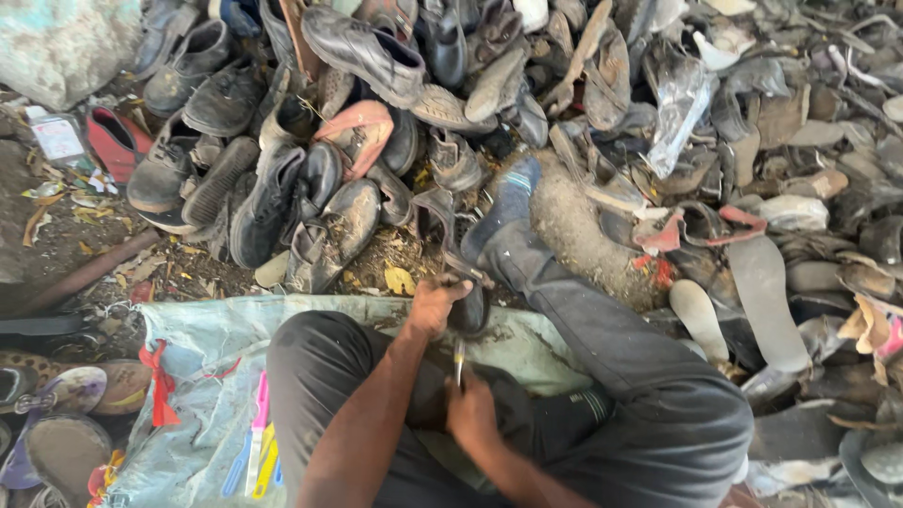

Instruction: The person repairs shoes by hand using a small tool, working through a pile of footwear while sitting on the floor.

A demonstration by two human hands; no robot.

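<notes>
While the person sits on a pale woven sack (216, 329) spread across the ground, the left hand (435, 306), just below the middle of the frame, has its fingers wrapped over the top of a dark shoe (470, 310) and pins it between the knees. Just beneath it, the right hand (470, 412) has its fingers closed around a thin blade (459, 360), which points up with its tip touching the shoe. Dark trouser legs (602, 329) frame both hands, the right one stretched toward the upper middle. A heap of worn shoes and loose soles (376, 113) fills the upper half and right side. Coloured strips (256, 452) lie on the sack at lower left.
</notes>
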